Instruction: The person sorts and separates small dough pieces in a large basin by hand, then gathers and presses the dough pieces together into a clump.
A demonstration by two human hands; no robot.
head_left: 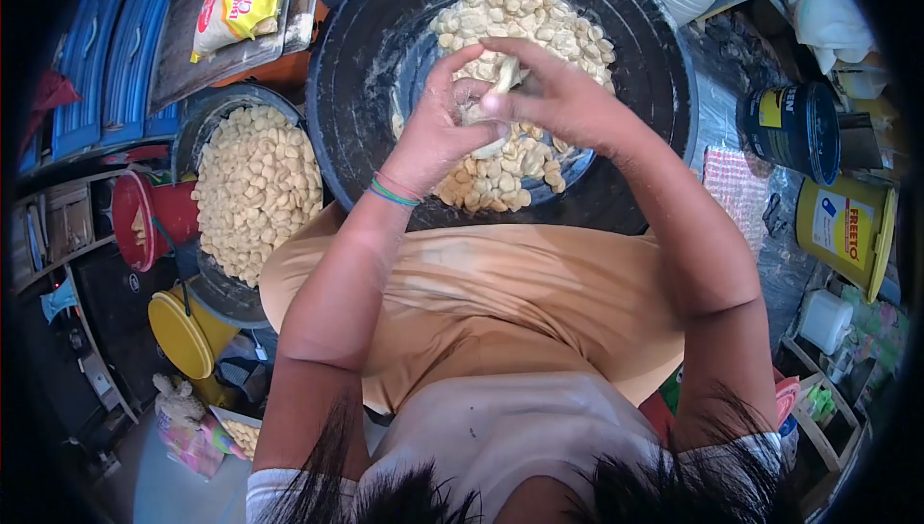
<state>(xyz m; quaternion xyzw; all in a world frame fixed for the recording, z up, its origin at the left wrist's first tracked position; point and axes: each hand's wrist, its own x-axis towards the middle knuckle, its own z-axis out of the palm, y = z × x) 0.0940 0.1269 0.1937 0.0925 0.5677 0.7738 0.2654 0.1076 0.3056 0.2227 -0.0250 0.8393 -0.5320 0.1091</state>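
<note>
Both of my hands are raised over a large black basin (337, 72) dusted with flour. Between them is a pale piece of dough (505, 76). My left hand (448, 125) curls round its left side, and my right hand (549, 96) pinches it from the right with thumb and fingers. Beneath the hands, many small flattened dough pieces (539, 19) lie in the basin, pale and floury at the far side. Yellower pieces (500, 178) lie nearer to me. The undersides of the fingers are partly hidden.
A second black tub of round dough pieces (258, 192) stands at left, near a red bucket (144, 221) and a yellow bucket (188, 332). A bread crumb bag (241, 9) rests on a board at upper left. Dark (794, 129) and yellow (842, 235) buckets stand at right.
</note>
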